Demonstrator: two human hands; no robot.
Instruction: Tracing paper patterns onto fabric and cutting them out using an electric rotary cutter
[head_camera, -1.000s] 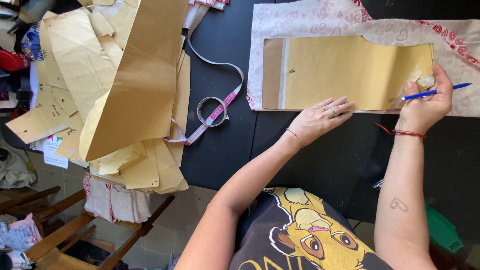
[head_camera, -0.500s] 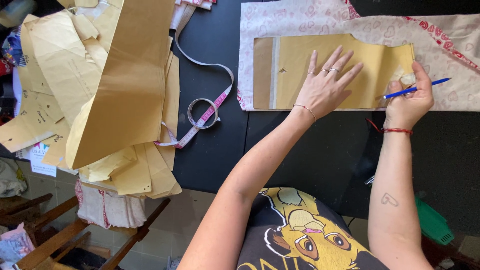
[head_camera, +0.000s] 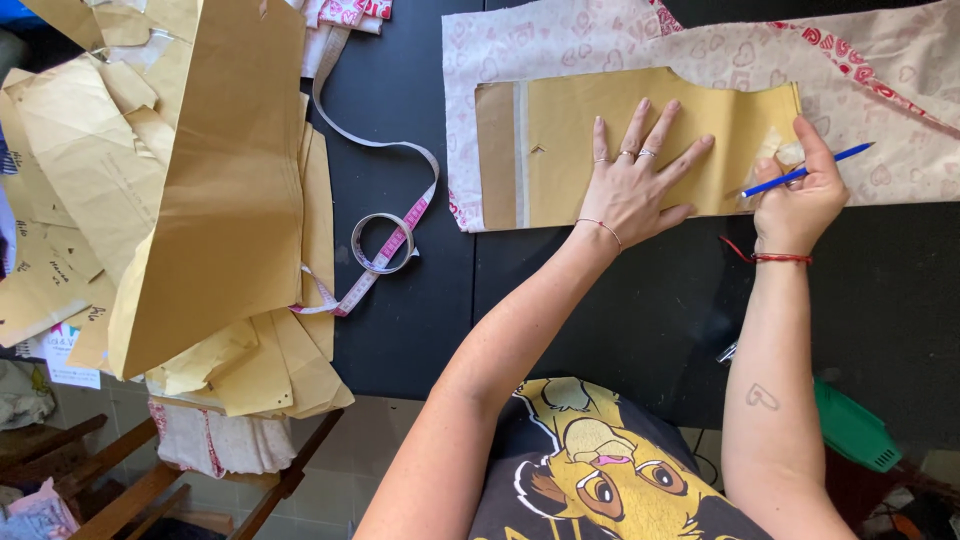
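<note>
1. The left hand (head_camera: 632, 190) lies flat, fingers spread wide, pressing the tan paper pattern piece (head_camera: 560, 140) onto the pale heart-print fabric (head_camera: 880, 90) on the black tabletop (head_camera: 420, 300).
2. The right hand (head_camera: 797, 200) has its fingers closed around a blue pencil (head_camera: 810, 172) at the pattern's right edge.
3. The paper looks light, thin and easily creased, and likely to slide on soft cloth; a flat palm at its middle seems the safest hold.
4. A measuring tape (head_camera: 385, 240) and a stack of brown paper pieces (head_camera: 200, 200) lie well apart to the left.

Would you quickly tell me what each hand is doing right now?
Left hand: open, flat on the brown paper pattern.
Right hand: closed on a blue pen.
</note>
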